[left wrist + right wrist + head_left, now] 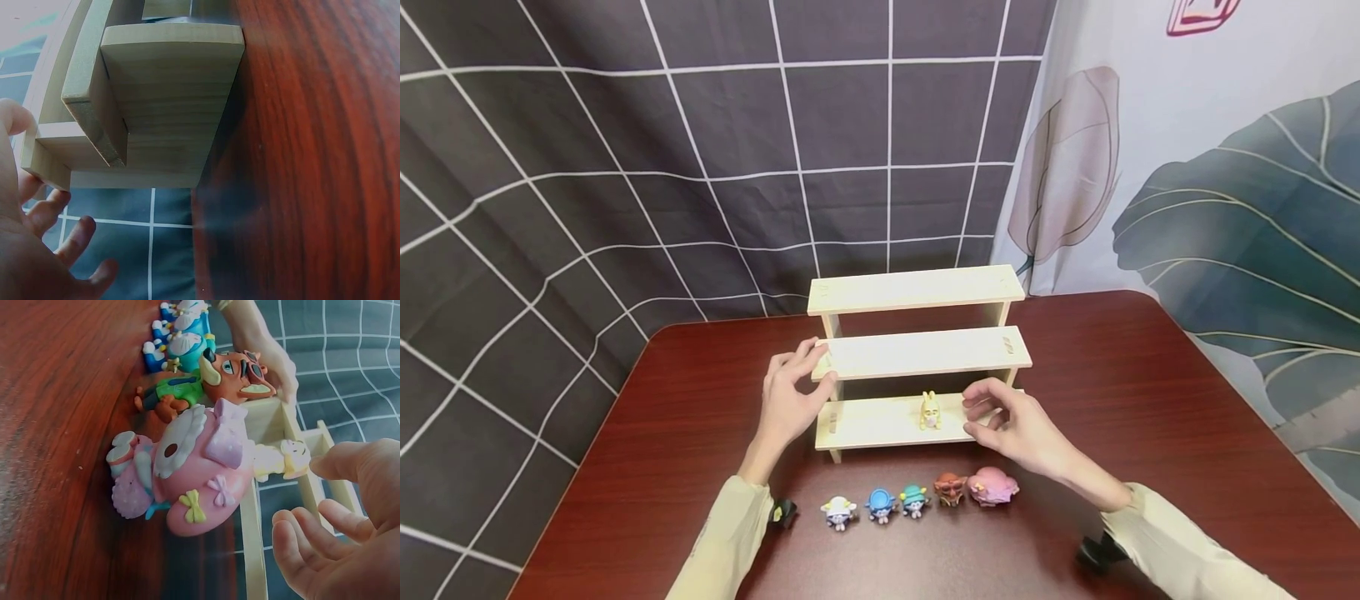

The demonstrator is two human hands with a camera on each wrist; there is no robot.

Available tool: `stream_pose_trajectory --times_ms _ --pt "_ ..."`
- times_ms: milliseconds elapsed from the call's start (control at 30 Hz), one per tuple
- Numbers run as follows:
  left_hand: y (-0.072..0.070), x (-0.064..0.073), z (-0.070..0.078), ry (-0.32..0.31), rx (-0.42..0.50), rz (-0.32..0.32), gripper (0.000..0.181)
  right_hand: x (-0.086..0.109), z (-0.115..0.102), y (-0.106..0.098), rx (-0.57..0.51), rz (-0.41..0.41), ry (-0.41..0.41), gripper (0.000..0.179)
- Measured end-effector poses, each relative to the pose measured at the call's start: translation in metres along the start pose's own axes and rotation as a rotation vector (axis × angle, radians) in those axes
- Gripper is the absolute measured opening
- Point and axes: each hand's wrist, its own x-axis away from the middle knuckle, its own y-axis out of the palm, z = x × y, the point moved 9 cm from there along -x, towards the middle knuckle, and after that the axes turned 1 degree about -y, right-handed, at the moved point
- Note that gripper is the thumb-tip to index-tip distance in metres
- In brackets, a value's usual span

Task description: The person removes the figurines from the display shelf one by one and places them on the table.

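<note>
A three-tier wooden display shelf [917,352] stands on the table. My left hand [793,392] grips the left end of its middle board, thumb at the front edge and fingers behind; the left wrist view shows the thumb and fingers around the board end [47,164]. On the bottom board sits a small yellow figurine [930,412] with upright ears. Just right of it, my right hand [1018,425] hovers over the board's right end, thumb and fingers apart, holding nothing. In the right wrist view the yellow figurine [281,458] appears beyond the fingertips.
Lined up before the shelf are figurines: a white-hatted one [838,512], a blue one [881,505], a green-hatted one [914,501], a brown fox-like one [950,488] in sunglasses and a pink one [992,486]. A grid-patterned curtain [715,167] hangs behind the table.
</note>
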Motion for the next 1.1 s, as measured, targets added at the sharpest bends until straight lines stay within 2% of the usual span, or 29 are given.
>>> stream_pose_trajectory --times_ms 567,867,1100 --pt "0.0 0.0 -0.001 -0.013 0.003 -0.004 0.041 -0.02 0.006 0.02 -0.031 -0.03 0.027 0.034" --pt "0.0 0.0 -0.001 -0.01 -0.003 -0.007 0.041 -0.026 0.009 0.03 -0.038 -0.055 0.067 0.036" --pt "0.0 0.0 -0.001 -0.009 -0.002 -0.005 0.041 -0.028 0.007 0.033 -0.031 -0.07 0.061 0.036"
